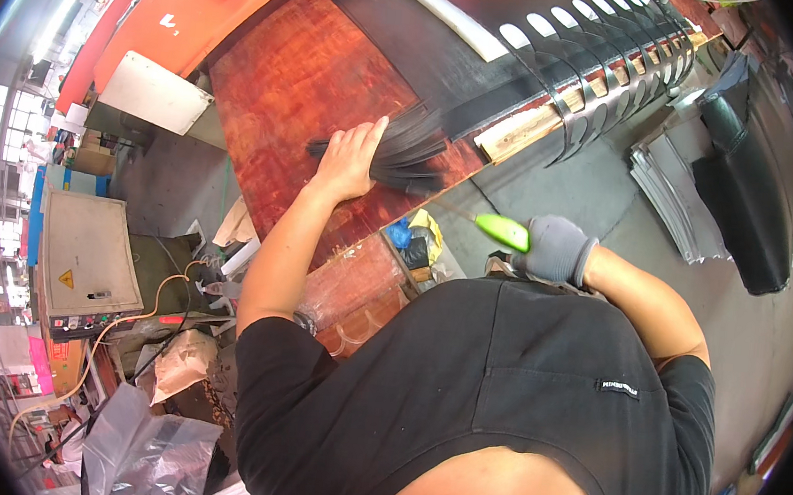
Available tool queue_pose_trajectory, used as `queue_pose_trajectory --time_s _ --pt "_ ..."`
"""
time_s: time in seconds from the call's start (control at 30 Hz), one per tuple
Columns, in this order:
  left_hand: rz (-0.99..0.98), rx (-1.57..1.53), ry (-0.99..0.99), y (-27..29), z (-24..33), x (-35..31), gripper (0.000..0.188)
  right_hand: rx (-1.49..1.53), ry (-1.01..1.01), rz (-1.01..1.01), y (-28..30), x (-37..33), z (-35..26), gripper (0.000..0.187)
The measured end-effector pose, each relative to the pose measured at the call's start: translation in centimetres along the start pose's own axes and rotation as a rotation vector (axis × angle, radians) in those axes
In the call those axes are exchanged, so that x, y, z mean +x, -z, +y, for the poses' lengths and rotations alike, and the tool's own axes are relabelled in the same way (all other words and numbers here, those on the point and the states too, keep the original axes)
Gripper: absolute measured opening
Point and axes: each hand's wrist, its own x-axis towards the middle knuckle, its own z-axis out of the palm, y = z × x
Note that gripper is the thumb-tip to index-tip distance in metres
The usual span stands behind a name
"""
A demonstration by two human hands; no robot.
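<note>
On the left, a metal cabinet (92, 254) is standing well apart from the reddish worktop (289, 68). The bare left hand (352, 159) is lying over a bundle of thin black strips (409, 154) on that worktop, probably to stop them sliding; whether its fingers are gripping, one cannot tell. Just off the near edge, the gloved right hand (557, 247) is wrapping its fingers around a green-handled tool (502, 230), its working end blurring, perhaps held clear so the strips are lying undisturbed. Farther right, black bands (567, 130) are curving over a wooden bar (522, 136), which is seemingly supporting them along the edge. Grey sheets (674, 201) are lying in a stack near a black roll (747, 231). In count, one cabinet, one bundle, one tool and one stack are showing; the strips, bands and sheets are overlapping too much for counting.
</note>
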Motion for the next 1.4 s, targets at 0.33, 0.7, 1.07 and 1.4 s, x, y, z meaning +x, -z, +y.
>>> queue_pose_trajectory --time_s 0.33,0.7,1.07,1.4 --pt "-0.22 -0.062 0.212 1.0 0.3 0.7 0.111 0.032 -0.09 0.043 0.1 -0.6 0.5 0.035" --pt "-0.189 -0.042 0.28 0.4 -0.9 0.9 0.105 0.033 -0.019 0.23 1.0 1.8 -1.3 0.031" --pt "-0.232 -0.074 0.363 0.4 -0.8 1.2 0.117 0.103 0.007 0.025 1.0 2.0 -0.8 0.035" --pt "-0.223 -0.113 0.472 1.1 -1.6 1.8 0.121 0.119 0.049 0.063 2.7 5.8 -2.7 0.034"
